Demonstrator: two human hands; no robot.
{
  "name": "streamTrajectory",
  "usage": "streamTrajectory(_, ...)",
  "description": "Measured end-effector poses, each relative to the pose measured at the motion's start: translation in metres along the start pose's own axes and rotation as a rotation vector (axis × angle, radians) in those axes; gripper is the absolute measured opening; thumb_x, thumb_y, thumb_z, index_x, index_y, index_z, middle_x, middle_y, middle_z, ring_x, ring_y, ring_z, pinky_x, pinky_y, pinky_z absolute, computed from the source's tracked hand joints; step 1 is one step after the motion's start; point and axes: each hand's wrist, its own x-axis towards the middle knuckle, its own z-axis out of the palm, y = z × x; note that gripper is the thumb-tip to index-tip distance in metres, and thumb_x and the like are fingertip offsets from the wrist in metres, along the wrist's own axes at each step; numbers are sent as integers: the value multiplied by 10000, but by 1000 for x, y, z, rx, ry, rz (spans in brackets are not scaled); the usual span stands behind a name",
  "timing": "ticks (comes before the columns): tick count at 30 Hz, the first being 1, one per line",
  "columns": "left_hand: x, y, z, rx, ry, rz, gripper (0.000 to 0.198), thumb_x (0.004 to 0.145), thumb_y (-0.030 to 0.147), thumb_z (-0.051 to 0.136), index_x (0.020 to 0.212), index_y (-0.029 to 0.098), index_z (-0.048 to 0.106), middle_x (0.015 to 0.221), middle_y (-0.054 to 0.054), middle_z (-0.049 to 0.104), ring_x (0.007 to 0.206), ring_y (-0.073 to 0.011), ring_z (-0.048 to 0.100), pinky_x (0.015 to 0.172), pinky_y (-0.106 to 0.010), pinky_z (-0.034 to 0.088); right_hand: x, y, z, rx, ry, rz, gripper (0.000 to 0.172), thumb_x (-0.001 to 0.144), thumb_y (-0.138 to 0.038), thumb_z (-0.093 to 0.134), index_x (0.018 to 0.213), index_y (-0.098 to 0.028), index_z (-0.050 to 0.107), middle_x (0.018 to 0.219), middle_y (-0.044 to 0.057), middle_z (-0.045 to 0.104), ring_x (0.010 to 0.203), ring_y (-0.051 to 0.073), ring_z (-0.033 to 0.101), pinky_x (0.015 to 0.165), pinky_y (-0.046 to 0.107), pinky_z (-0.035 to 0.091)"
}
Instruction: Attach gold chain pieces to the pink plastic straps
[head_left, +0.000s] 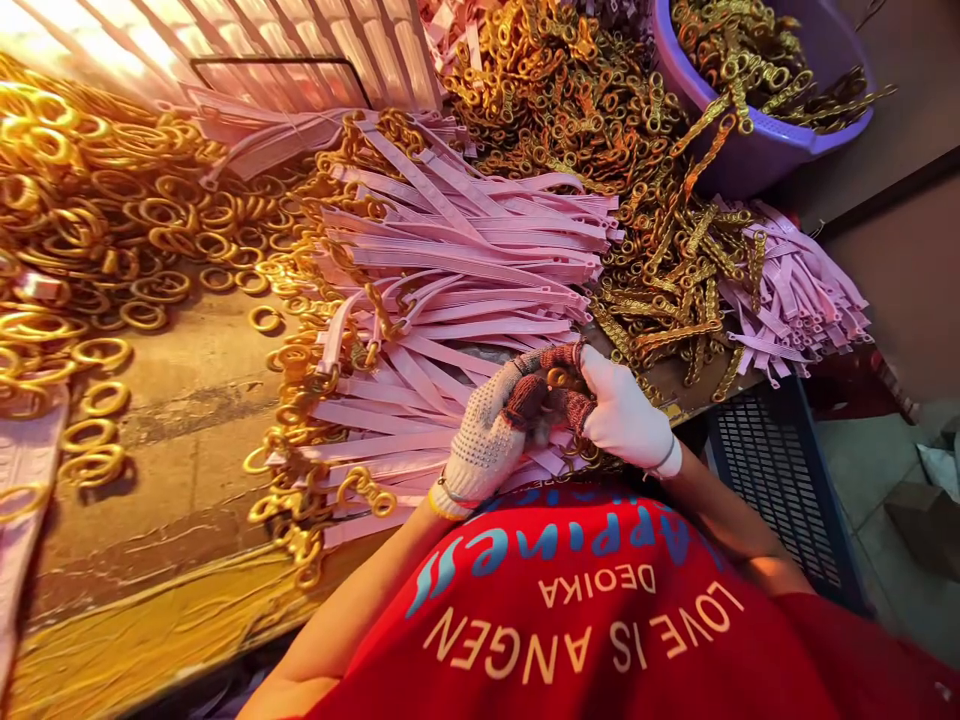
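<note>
My left hand, in a dotted knit glove with brown fingertips, is closed, its fingertips meeting those of my right hand in front of my red shirt. The right hand wears a white glove with brown fingertips and is closed too. Between them shows the end of a gold metal link; the rest of it is hidden by the fingers. Just beyond the hands lies a layered stack of pink straps, several with gold pieces at their left ends. Beside the left forearm rests a gold link with rings.
Loose gold rings are heaped at the left. Twisted gold links pile up at the back, beside a purple basin holding more. A bundle of pink straps lies right, above a dark blue crate.
</note>
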Motion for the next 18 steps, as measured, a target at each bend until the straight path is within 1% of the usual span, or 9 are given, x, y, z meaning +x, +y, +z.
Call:
streamTrajectory(3,2,0,-1,76,25,26,453,928,501,544,1150,135,691,654,-21,646,516,-130,532,475,-215,435,-7,2,6,201,65,-21,382,892,-225,584,1271,-179,563,1148,67,699,966,158,664,904,313,546)
streamTrajectory(6,4,-1,1,83,72,38,362,896,465,589,982,139,722,752,-39,687,632,-151,580,537,-218,468,-11,1,10,344,120,-12,340,870,-260,639,1199,-189,592,1085,46,700,938,150,651,886,300,537)
streamTrajectory(8,4,-2,3,-6,53,-1,338,895,471,601,938,150,698,707,-17,659,559,-120,534,488,-202,432,-10,-2,9,470,114,55,331,844,-290,683,1151,-195,602,1034,41,696,894,148,642,825,285,538)
streamTrajectory(10,5,-4,4,-158,-12,-81,329,901,489,607,910,165,659,623,17,592,456,-76,438,418,-179,354,-7,-4,5,576,119,140,332,810,-313,725,1098,-198,606,974,32,684,831,141,626,741,264,528)
streamTrajectory(12,6,-6,4,-315,-70,-149,312,896,479,632,884,167,635,568,43,527,416,-47,364,390,-156,285,-3,-5,0,627,155,202,350,768,-320,767,1055,-203,604,912,13,663,766,127,597,667,245,505)
streamTrajectory(13,6,-7,3,-373,-85,-162,296,886,455,658,868,161,633,563,46,515,422,-40,360,395,-147,277,-1,-5,-2,634,174,212,358,749,-317,785,1036,-206,603,894,4,653,747,121,584,652,242,497)
streamTrajectory(15,8,-8,1,-442,-100,-157,270,864,406,702,845,143,646,583,37,530,451,-33,383,427,-138,316,1,-3,-4,633,193,213,357,732,-317,799,1008,-207,602,885,-2,645,741,118,575,658,248,500)
streamTrajectory(18,8,-9,-1,-506,-103,-153,267,801,373,771,852,134,662,745,-17,642,575,-66,535,554,-179,472,0,0,-2,628,180,196,354,734,-330,800,1003,-208,605,881,-4,648,750,122,590,691,263,518)
